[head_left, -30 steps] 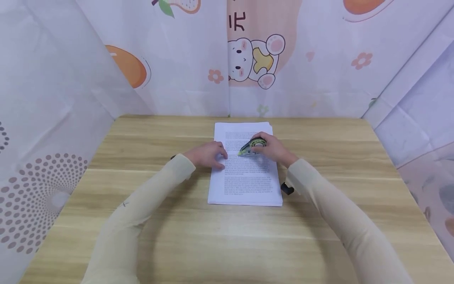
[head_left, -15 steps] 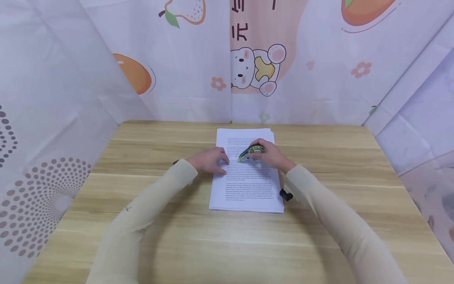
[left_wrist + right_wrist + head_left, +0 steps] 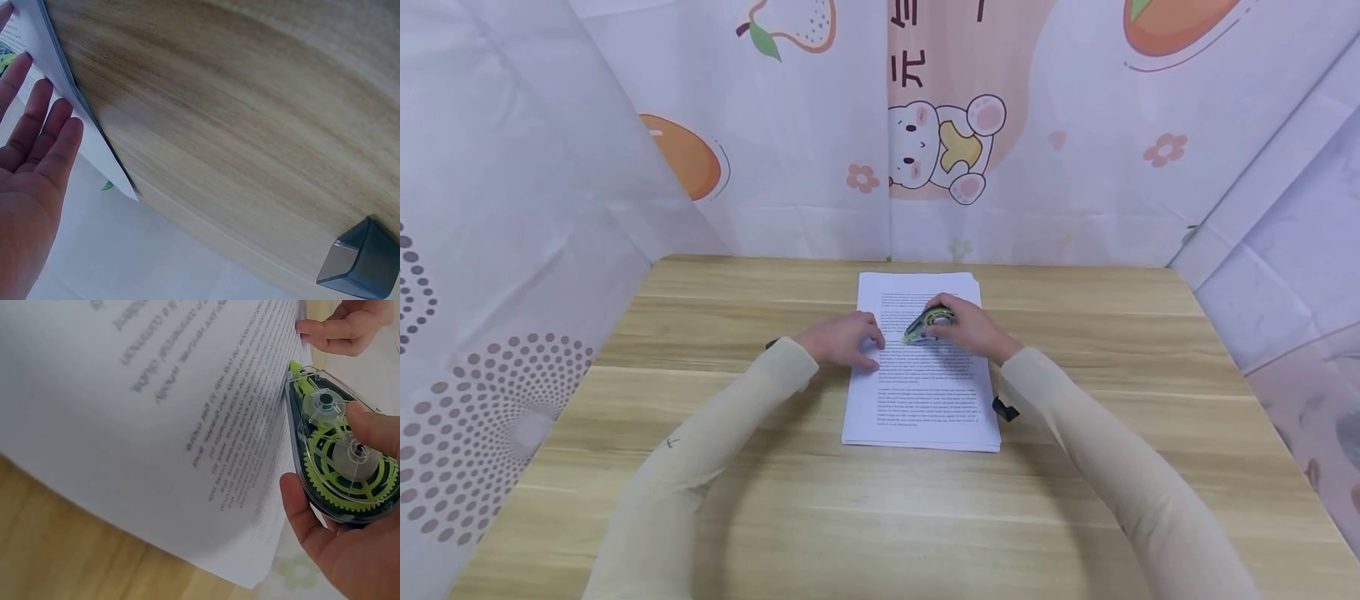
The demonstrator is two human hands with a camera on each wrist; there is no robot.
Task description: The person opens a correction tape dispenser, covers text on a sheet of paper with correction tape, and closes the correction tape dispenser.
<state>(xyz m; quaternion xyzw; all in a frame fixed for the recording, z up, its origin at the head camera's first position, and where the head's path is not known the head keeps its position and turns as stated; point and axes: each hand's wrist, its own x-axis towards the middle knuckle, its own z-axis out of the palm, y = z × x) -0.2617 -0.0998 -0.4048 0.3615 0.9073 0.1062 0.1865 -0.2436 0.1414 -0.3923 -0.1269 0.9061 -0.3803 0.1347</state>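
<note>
A stack of printed paper sheets [image 3: 917, 417] lies on the table, text side up. My right hand [image 3: 973, 327] holds a clear and green correction tape dispenser [image 3: 319, 465] between thumb and fingers. The dispenser's green tip [image 3: 295, 365] points left at a line of text; whether it touches the page is hard to tell. At the left edge of the stack, my left hand [image 3: 844, 339] rests with its fingers spread and loosely bent. In the left wrist view its fingers [image 3: 65, 147] lie over the sheet's margin, holding nothing.
The wooden table [image 3: 880, 517] extends around the stack on all sides. Behind it hangs a printed curtain [image 3: 775, 167]. A dark translucent plastic piece [image 3: 362, 259] shows at the lower right of the left wrist view.
The head view has tilted, so everything sits slightly lower. My right hand has shifted a little left with the correction tape dispenser; my left hand stays at the paper's edge.
</note>
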